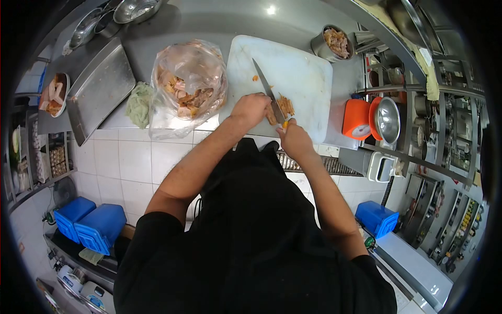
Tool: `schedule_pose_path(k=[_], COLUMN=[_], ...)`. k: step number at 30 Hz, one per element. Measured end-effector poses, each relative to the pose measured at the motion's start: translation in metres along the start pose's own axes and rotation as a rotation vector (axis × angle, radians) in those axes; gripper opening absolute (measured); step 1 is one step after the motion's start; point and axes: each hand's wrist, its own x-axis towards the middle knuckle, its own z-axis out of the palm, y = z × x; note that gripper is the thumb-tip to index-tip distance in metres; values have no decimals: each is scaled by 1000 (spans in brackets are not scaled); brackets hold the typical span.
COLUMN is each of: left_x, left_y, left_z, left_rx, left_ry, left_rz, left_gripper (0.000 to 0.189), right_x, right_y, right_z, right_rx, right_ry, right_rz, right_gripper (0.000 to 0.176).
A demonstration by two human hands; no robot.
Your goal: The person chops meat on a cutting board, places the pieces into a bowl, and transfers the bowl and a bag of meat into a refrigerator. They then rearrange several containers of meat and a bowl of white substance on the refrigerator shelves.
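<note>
On the white cutting board (308,63) my right hand (296,140) grips a kitchen knife (265,82) by its yellowish handle, the blade pointing away from me. My left hand (251,111) is closed beside the blade, its fingers holding down a piece of brown meat (271,116). Thin cut strips of meat (285,106) lie just right of the blade. A small orange scrap (255,78) sits farther up the board. Left of the board stands an open clear plastic bag (197,57) with chunks of cooked meat (188,99) inside.
A metal container of meat (337,43) stands at the board's far right corner. An orange scale (357,119) and a steel bowl (387,120) are to the right. Leftward lie a green cloth (139,104), a metal tray (102,89) and a dish of meat (54,95).
</note>
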Motion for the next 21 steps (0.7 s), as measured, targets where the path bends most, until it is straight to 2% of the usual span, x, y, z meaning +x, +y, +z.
schedule_pose_path(k=[4, 6, 11, 18, 21], left_x=[-2, -3, 0, -7, -4], left_y=[3, -3, -3, 1, -4], left_z=[4, 6, 6, 4, 1], left_rx=[-19, -34, -13, -32, -47], left_ry=[31, 38, 28, -4, 14], left_rz=[2, -9, -20, -30, -30], left_gripper=[18, 17, 17, 19, 19], right_x=[-33, -38, -15, 0, -11], right_y=[-3, -1, -4, -13, -21], right_z=[-14, 0, 25, 12, -15], right_rx=[-54, -48, -19, 25, -3], right_ry=[-39, -23, 15, -10, -67], right_rz=[24, 60, 84, 81, 62], right_gripper=[43, 43, 45, 44, 43])
